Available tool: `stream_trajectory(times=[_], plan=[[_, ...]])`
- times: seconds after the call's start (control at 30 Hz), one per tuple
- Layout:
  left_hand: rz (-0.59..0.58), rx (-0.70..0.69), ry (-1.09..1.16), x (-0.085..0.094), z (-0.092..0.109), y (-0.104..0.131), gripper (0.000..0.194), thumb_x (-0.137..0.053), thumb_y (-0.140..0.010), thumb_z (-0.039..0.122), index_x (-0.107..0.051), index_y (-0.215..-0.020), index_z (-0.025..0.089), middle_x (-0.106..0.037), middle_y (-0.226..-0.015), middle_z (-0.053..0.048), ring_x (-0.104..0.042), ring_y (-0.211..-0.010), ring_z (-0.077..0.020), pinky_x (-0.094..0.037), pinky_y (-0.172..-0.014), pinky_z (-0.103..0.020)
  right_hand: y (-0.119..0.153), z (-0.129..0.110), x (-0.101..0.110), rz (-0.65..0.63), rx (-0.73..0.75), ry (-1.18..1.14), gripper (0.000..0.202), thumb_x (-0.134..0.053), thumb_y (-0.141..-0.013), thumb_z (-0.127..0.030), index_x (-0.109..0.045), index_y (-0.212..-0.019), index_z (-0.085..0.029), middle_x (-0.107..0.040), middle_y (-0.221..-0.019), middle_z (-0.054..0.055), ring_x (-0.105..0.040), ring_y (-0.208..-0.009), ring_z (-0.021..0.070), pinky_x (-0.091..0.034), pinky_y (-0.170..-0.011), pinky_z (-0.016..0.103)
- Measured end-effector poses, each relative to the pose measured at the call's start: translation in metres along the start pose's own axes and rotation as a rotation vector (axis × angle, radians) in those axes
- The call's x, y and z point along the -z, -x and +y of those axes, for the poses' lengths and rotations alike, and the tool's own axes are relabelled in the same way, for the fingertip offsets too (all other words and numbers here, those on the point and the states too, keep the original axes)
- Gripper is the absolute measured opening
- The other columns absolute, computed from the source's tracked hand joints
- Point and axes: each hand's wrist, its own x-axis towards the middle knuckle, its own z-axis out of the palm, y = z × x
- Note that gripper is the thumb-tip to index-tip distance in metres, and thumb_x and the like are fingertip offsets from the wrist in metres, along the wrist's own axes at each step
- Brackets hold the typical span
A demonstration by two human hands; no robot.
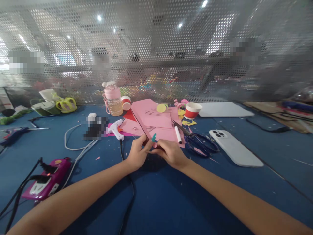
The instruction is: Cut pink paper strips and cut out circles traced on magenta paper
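- While the left hand [137, 154] is closed, thumb against fingers, on a pink paper strip [141, 123], the right hand [172, 154] pinches its lower end.
- Strip: long, narrow, seen nearly edge-on, partly shadowed; slants up and away above the bench [158, 202].
- Lower end mostly covered by fingers; cannot tell if folded.
- Pink sheets [156, 121] beyond, partly hidden behind strip.
- Shapes behind perforated panel [151, 42]: blurred.

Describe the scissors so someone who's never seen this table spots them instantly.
On the blue table, find the pink paper spread near its middle. At the paper's right edge, between the white marker and white phone, lie the scissors. Their large, dark blue looped handles set them apart from both.
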Motion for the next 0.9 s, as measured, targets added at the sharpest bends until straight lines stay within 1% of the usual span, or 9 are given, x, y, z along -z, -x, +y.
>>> stream_trajectory(times=[0.07, 0.13, 0.23, 0.3, 0.37, 0.43, 0.57, 0.77, 0.9], plan=[[0.018, 0.015, 0.012, 0.0, 0.0, -0.001, 0.032, -0.054, -0.074, 0.039, -0.042, -0.054, 0.017, -0.039, -0.049, 0.006, -0.032, -0.047, -0.0063, -0.027, -0.046, -0.02, 0.0, 0.0, 0.0, 0.023, 0.028, 0.059, 0.038, -0.031, -0.092, -0.04, -0.05, -0.069, -0.016, -0.057, -0.052, 0.001, -0.051, -0.045, 0.01, -0.036, -0.045, 0.02], [0.025, 0.038, 0.052, -0.001, 0.0, -0.001, 0.032, -0.055, -0.073, 0.04, -0.043, -0.055, 0.017, -0.04, -0.049, 0.006, -0.033, -0.047, -0.0063, -0.027, -0.046, -0.02, -0.001, 0.0, 0.0, 0.044, 0.093, 0.174, 0.038, -0.03, -0.092, -0.038, -0.051, -0.069, -0.015, -0.057, -0.054, 0.003, -0.052, -0.047, 0.0116, -0.036, -0.047, 0.022], [0.026, 0.081, 0.135, -0.002, 0.002, -0.003, 0.035, -0.058, -0.069, 0.045, -0.044, -0.055, 0.016, -0.04, -0.049, 0.006, -0.033, -0.047, -0.0062, -0.027, -0.045, -0.02, -0.002, 0.003, 0.001, 0.056, 0.186, 0.367, 0.041, -0.027, -0.093, -0.035, -0.051, -0.066, -0.015, -0.054, -0.052, 0.004, -0.049, -0.048, 0.0137, -0.033, -0.047, 0.025], [0.013, 0.107, 0.188, -0.003, 0.003, -0.004, 0.038, -0.061, -0.065, 0.048, -0.044, -0.054, 0.016, -0.039, -0.048, 0.007, -0.033, -0.046, -0.0057, -0.027, -0.045, -0.02, -0.002, 0.006, 0.001, 0.05, 0.217, 0.438, 0.042, -0.026, -0.093, -0.034, -0.051, -0.065, -0.016, -0.053, -0.051, 0.004, -0.047, -0.049, 0.0144, -0.032, -0.049, 0.026], [-0.028, 0.145, 0.244, -0.003, 0.005, -0.006, 0.039, -0.063, -0.061, 0.05, -0.044, -0.054, 0.016, -0.04, -0.048, 0.007, -0.034, -0.046, -0.0053, -0.027, -0.045, -0.02, -0.002, 0.008, 0.001, 0.036, 0.224, 0.456, 0.042, -0.026, -0.093, -0.034, -0.052, -0.066, -0.015, -0.053, -0.053, 0.005, -0.048, -0.051, 0.0149, -0.032, -0.05, 0.026], [-0.058, 0.187, 0.293, -0.003, 0.006, -0.006, 0.039, -0.064, -0.059, 0.049, -0.045, -0.053, 0.016, -0.041, -0.047, 0.007, -0.036, -0.045, -0.0054, -0.028, -0.045, -0.02, -0.002, 0.009, 0.001, 0.027, 0.224, 0.457, 0.044, -0.025, -0.093, -0.037, -0.052, -0.068, -0.014, -0.054, -0.055, 0.005, -0.048, -0.053, 0.0155, -0.032, -0.051, 0.027], [-0.01, 0.235, 0.353, -0.004, 0.005, -0.007, 0.036, -0.066, -0.059, 0.044, -0.046, -0.051, 0.015, -0.041, -0.045, 0.007, -0.036, -0.043, -0.0053, -0.026, -0.043, -0.02, -0.003, 0.009, 0.002, 0.052, 0.233, 0.508, 0.047, -0.027, -0.091, -0.045, -0.053, -0.066, -0.014, -0.052, -0.053, 0.005, -0.046, -0.052, 0.0157, -0.031, -0.051, 0.027], [0.009, 0.34, 0.416, -0.005, 0.004, -0.008, 0.026, -0.067, -0.057, 0.033, -0.049, -0.05, 0.014, -0.043, -0.042, 0.007, -0.037, -0.042, -0.0045, -0.027, -0.045, -0.02, -0.007, 0.008, 0.011, 0.099, 0.354, 0.6, 0.038, -0.039, -0.09, -0.036, -0.051, -0.06, -0.016, -0.05, -0.051, 0.003, -0.044, -0.051, 0.0147, -0.027, -0.051, 0.027], [0.018, 0.377, 0.428, -0.006, 0.008, -0.007, 0.024, -0.066, -0.056, 0.029, -0.05, -0.048, 0.014, -0.045, -0.043, 0.006, -0.039, -0.043, -0.0046, -0.027, -0.046, -0.021, -0.008, 0.008, 0.014, 0.102, 0.403, 0.64, 0.038, -0.039, -0.089, -0.037, -0.052, -0.06, -0.016, -0.05, -0.051, 0.003, -0.042, -0.051, 0.0153, -0.025, -0.051, 0.028]])
